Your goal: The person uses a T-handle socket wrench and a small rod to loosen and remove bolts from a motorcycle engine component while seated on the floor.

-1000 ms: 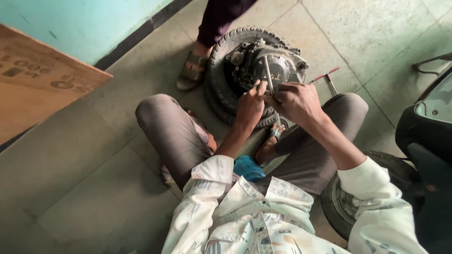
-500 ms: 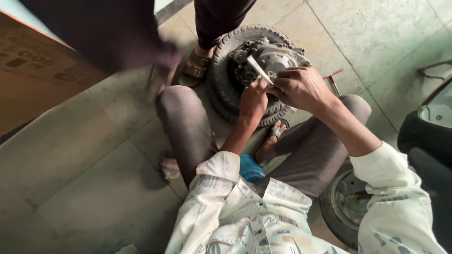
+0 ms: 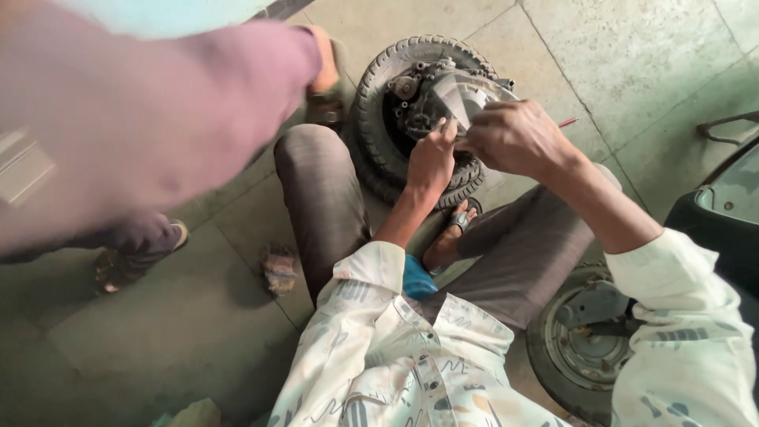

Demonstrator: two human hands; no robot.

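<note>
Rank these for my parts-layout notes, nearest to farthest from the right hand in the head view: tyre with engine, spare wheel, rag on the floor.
From the right hand:
1. Tyre with engine, just ahead, touching.
2. Spare wheel, lower right, by the knee.
3. Rag, left, beyond the other leg.

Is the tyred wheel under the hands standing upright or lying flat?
Lying flat. The wheel rests on its side on the tiled floor, hub assembly facing up, with the left hand and right hand over it.

Blurred purple sleeve (image 3: 134, 119) now filling upper left, cardboard now hidden, tool in right hand (image 3: 518, 138) blurred against wheel (image 3: 387, 103)
</note>
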